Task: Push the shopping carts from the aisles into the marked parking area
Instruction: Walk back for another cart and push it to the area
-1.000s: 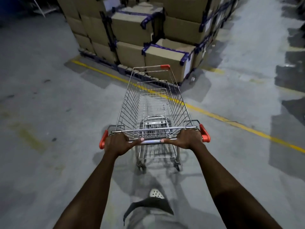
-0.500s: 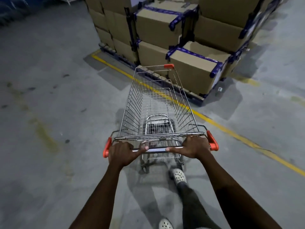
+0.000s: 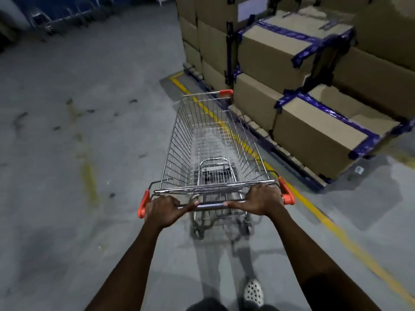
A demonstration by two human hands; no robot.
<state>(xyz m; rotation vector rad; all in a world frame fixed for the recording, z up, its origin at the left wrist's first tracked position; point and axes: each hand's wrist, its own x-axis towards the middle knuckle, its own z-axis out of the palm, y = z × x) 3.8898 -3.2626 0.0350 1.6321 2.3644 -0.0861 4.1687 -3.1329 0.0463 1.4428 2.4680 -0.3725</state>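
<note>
Shopping cart (image 3: 213, 153) on the grey concrete floor (image 3: 89, 63), directly ahead of the person, its long axis pointing away from the camera. Both grips hold the metal handle bar (image 3: 210, 205) at the cart's near end. The left grip (image 3: 165, 211) is curled round the bar just inside the left orange end cap (image 3: 142, 204), thumb stretched along the bar toward the middle. The right grip (image 3: 261, 199) is curled round it just inside the right orange end cap (image 3: 286, 194), thumb likewise pointing inward. A bare stretch of bar shows between the 2 thumbs. A yellow floor line (image 3: 332, 227) runs diagonally under the cart's right side, from far left to near right. Beyond the line, right of the cart, taped cardboard boxes (image 3: 314, 133) are stacked on a pallet (image 3: 289, 158). The cart's orange-capped front corner (image 3: 226, 92) lies close to the stack; contact cannot be told. 1 perforated white shoe (image 3: 253, 290) shows near the bottom edge, behind the cart
</note>
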